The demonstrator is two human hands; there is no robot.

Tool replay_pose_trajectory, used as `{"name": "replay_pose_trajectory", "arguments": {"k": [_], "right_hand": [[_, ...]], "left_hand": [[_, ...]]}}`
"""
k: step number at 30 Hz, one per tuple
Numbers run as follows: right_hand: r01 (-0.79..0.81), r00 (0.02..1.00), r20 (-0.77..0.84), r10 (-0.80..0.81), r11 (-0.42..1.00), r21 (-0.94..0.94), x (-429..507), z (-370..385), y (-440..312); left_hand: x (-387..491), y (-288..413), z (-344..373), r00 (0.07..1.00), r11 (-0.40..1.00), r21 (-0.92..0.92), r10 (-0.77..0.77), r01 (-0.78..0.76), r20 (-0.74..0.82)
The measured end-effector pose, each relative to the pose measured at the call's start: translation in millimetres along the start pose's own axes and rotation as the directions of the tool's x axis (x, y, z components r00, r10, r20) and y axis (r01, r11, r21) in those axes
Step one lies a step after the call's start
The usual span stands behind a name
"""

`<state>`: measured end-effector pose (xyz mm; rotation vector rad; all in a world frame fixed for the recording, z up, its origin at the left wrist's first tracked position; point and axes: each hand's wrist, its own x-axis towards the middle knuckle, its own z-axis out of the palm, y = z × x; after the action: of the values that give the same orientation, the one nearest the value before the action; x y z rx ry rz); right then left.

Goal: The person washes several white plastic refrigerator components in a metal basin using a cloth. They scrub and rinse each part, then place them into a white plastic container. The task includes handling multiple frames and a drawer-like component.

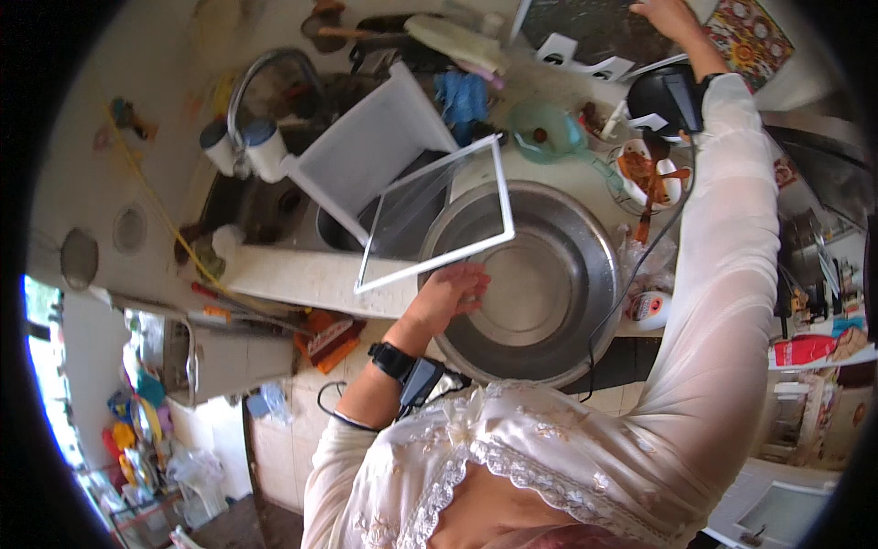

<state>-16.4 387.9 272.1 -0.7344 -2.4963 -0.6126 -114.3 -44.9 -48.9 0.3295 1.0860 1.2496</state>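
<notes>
My left hand (pixel 453 295) is over the left side of a large stainless steel basin (pixel 525 295), its fingers apart, just below a white-framed glass shelf (pixel 470 257). Whether it touches the frame is unclear. The shelf lies tilted between the basin's rim and a whitish plastic drawer (pixel 377 137), which stands in the sink (pixel 264 206). My right hand (pixel 662 14) reaches far forward to the top edge of the picture, at a dark panel (pixel 597 31) with white cut-out pieces along its near edge. Its fingertips are partly cut off, so its grip is unclear.
A green strainer (pixel 545 130), a white bowl of reddish food (pixel 641 171) with utensils and a white bottle (pixel 648 310) stand right of the basin. A curved faucet (pixel 240 89) rises at the left. A black cable (pixel 641 264) hangs from my right wrist across the basin's rim.
</notes>
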Motion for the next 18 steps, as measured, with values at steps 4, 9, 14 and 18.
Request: {"name": "replay_pose_trajectory", "arguments": {"k": [4,9,14,18], "right_hand": [[0.106,0.988,-0.108,-0.109,0.994,-0.033,-12.4,-7.3,-30.0],[0.074,0.899,-0.414,-0.144,0.981,-0.18,-54.2,-11.3,-92.8],[-0.554,0.805,0.584,0.105,0.487,0.675,-169.5,51.7,-206.0],[-0.921,0.384,0.912,-0.143,-0.126,0.368,-222.2,86.2,-253.5]], "left_hand": [[-15.2,6.1,-5.8,0.999,0.999,-0.019,0.04,-0.04,0.014],[-47.6,27.4,-28.4,0.994,0.996,-0.032,0.089,-0.087,0.066],[-72.1,41.6,-64.5,0.976,0.98,-0.051,0.198,-0.194,0.096],[-57.4,40.2,-111.3,0.8,0.895,0.206,0.447,-0.397,-0.401]]}}
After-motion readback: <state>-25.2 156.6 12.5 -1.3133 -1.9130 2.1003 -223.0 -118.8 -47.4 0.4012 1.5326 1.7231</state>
